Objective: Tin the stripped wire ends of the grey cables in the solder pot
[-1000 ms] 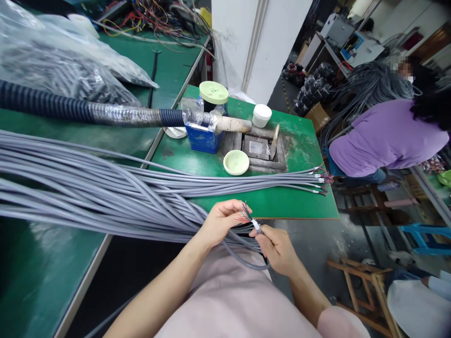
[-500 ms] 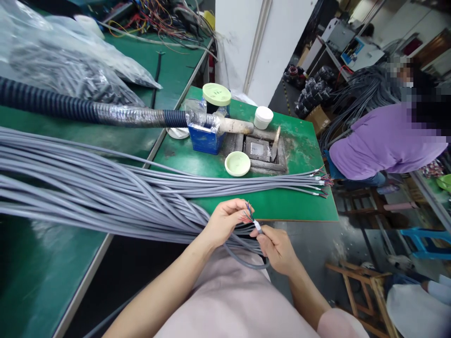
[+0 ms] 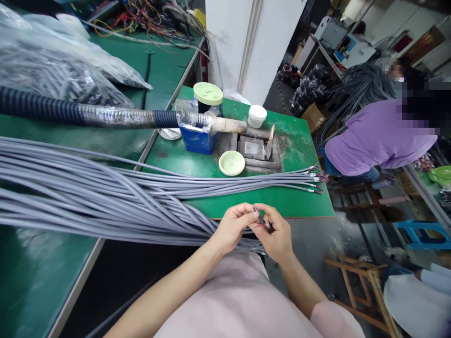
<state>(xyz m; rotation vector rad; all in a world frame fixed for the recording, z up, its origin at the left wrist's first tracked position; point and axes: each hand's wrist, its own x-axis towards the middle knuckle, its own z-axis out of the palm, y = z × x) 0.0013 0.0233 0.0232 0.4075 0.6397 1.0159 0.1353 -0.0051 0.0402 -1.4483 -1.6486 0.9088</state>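
Observation:
My left hand [image 3: 233,227] is closed, its thumb and fingertips pinching thin coloured wires [image 3: 260,218]. They come out of the stripped end of a grey cable, partly hidden by my fingers. Close beside it, my right hand [image 3: 276,233] is closed too, gripping the same cable end near its pale wrapped part [image 3: 267,225]. Both hands meet just off the bench's front edge. A thick bundle of grey cables [image 3: 105,188] stretches across from the left. Several of its stripped wire ends [image 3: 319,177] lie at the right side of the green bench [image 3: 197,164].
A small pale green dish [image 3: 231,163], a white tub [image 3: 257,116] and a blue box [image 3: 199,139] stand around a recessed pot [image 3: 254,149]. A ribbed hose [image 3: 120,116] runs in above the cables. A co-worker in purple [image 3: 378,134] sits at the right.
My right hand's fingers have moved up to the wires, next to my left fingertips. The wires, fanned out before, are now mostly covered. The view has shifted slightly.

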